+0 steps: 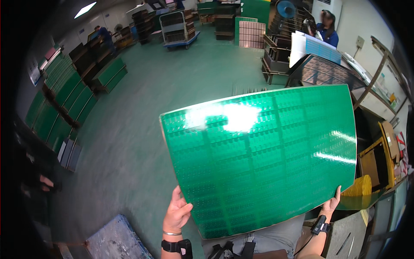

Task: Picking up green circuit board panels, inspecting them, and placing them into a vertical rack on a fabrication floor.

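A large glossy green circuit board panel [258, 164] is held up in front of me, tilted, with bright light glare on its upper part and right side. My left hand [177, 211] grips its lower left edge, thumb on the face and fingers behind. At the lower right edge, my right hand [333, 200] is closed on the panel, most of its fingers hidden behind it. Rows of a repeated fine pattern show on the panel's face. Both wrists carry black strapped devices.
A worn blue platform [116, 237] stands low at the lower left. Stacked green panels [64, 99] line the left side. A wheeled cart [179, 32] and racks stand farther back. At right are a yellow frame [384, 159], a bench, and a person in blue [328, 32].
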